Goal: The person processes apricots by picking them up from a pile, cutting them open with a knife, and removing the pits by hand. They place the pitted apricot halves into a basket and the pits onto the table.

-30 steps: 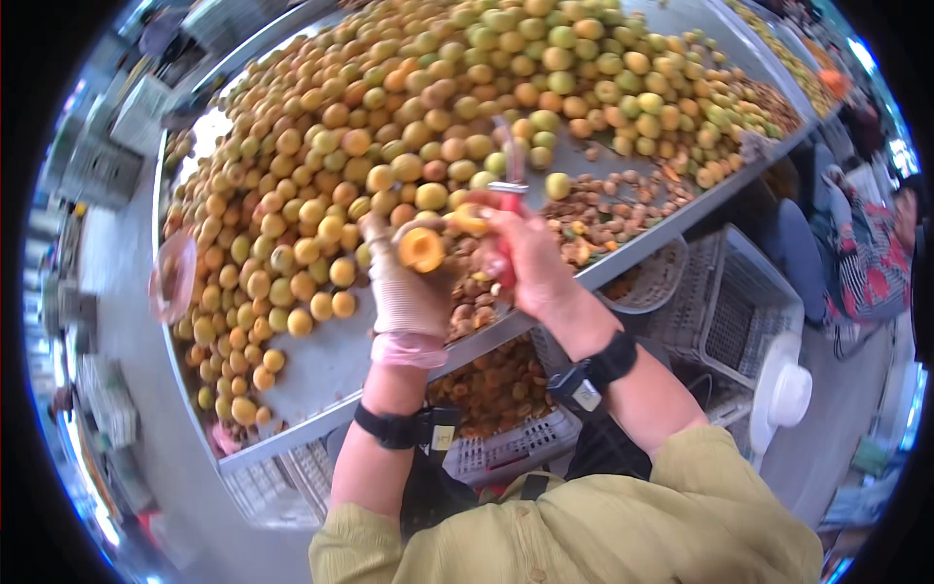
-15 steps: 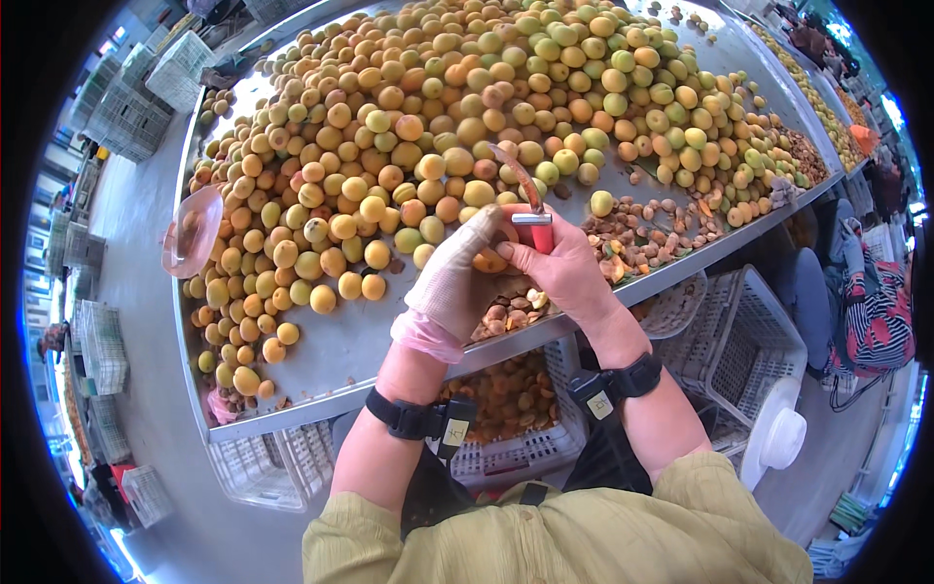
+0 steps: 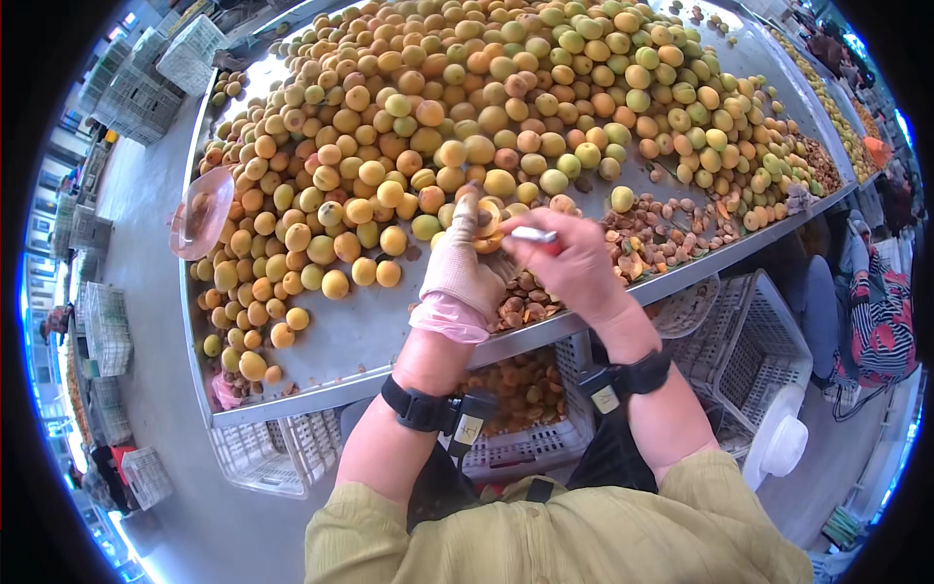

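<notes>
My left hand (image 3: 457, 277), in a pale glove with a pink cuff, is closed around an apricot (image 3: 489, 239) that looks cut open, with a dark pit or hollow in it. Just to the right, my bare right hand (image 3: 576, 268) grips a knife (image 3: 534, 236) with a red handle and a metal collar. Its curved blade is hardly visible against the fruit. Beyond both hands spreads a large heap of yellow-green apricots (image 3: 389, 127). Brown pits (image 3: 657, 229) and scraps of flesh lie right of my right hand, with more pits (image 3: 525, 302) below my hands.
The metal table (image 3: 341, 326) has a raised front edge. Under it stands a white crate (image 3: 525, 450) of apricot halves (image 3: 520, 389). Other crates (image 3: 754, 311) stand at the right. A clear pinkish scoop-shaped container (image 3: 204, 214) sits on the left rim.
My right hand has turned the knife from blade upward to pointing left at the apricot. The apricot now shows its cut inside. The view has shifted slightly.
</notes>
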The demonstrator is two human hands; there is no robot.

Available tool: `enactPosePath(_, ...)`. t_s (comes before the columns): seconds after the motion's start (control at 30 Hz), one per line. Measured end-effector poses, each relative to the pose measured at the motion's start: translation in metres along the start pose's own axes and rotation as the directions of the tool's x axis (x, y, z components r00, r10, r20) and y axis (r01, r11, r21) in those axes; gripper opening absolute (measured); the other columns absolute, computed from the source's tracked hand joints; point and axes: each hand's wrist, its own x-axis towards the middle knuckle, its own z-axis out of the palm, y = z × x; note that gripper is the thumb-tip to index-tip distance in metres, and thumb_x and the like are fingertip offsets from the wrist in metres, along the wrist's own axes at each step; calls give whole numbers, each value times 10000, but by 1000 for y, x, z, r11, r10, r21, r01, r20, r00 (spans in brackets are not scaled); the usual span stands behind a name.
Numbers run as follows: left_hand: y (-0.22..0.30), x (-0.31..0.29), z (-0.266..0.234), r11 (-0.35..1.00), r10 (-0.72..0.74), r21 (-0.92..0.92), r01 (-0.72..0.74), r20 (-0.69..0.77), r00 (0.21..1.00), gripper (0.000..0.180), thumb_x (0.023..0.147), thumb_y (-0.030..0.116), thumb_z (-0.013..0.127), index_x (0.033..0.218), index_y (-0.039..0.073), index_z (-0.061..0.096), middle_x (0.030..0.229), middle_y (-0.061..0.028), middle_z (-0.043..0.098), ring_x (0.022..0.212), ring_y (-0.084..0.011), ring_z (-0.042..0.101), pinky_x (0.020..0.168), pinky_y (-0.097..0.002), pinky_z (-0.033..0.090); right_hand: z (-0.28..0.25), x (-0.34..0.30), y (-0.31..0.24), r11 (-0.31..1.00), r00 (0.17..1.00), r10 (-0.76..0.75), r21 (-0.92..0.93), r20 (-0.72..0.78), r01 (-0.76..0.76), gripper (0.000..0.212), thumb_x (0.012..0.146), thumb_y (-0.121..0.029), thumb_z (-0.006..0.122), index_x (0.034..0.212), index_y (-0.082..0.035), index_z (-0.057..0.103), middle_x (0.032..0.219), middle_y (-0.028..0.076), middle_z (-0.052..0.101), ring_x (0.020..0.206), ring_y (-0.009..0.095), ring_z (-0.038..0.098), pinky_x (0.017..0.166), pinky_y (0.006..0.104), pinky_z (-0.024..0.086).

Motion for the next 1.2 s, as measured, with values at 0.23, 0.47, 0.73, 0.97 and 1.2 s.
enactPosePath(0.23, 0, 3, -10, 1000, 12, 12, -12, -24, 1000, 310, 929, 317, 687, 1000, 35, 578, 952, -79, 596, 860, -189, 603, 765, -342, 533, 13, -2, 12, 970, 993, -86, -219, 84, 102, 246, 784, -64, 709, 1028, -89, 696, 754, 85, 637, 641, 223, 624, 609, 311, 520)
enactPosePath(0.47, 3, -4, -2, 985, 104, 132, -108, 40, 994, 309, 893, 339, 729, 977, 79, 583, 905, -44, 580, 826, -175, 588, 728, -338, 527, 19, -3, 5, 987, 997, 77, -144, 27, -72, 183, 857, -132, 701, 995, -17, 666, 722, 83, 635, 655, 200, 629, 621, 310, 520)
enactPosePath(0.73, 12, -5, -4, 976, 103, 188, -109, 45, 994, 369, 922, 413, 670, 1164, 142, 607, 991, -25, 620, 839, -172, 575, 774, -374, 536, -14, 9, 10, 670, 814, 574, 619, -83, -409, 190, 893, -209, 728, 919, -75, 595, 700, -64, 524, 538, 27, 460, 461, 198, 385)
enactPosePath(0.97, 1, -5, -19, 749, 273, 539, -386, 280, 920, 348, 952, 252, 644, 1278, 140, 594, 1082, -17, 605, 823, -128, 528, 789, -278, 525, -42, 6, 18, 484, 769, 623, 842, -142, -237, 179, 952, -240, 652, 900, -123, 527, 636, -47, 465, 443, 40, 370, 389, 210, 279)
enactPosePath(1.2, -1, -10, 1, 921, 130, 372, -112, -23, 991, 245, 923, 351, 682, 931, 107, 665, 739, 25, 581, 593, -92, 492, 563, -219, 480, -93, 3, 29, 291, 603, 772, 955, -204, -50, 228, 955, -294, 630, 857, -133, 502, 601, -61, 408, 469, 56, 373, 457, 242, 322)
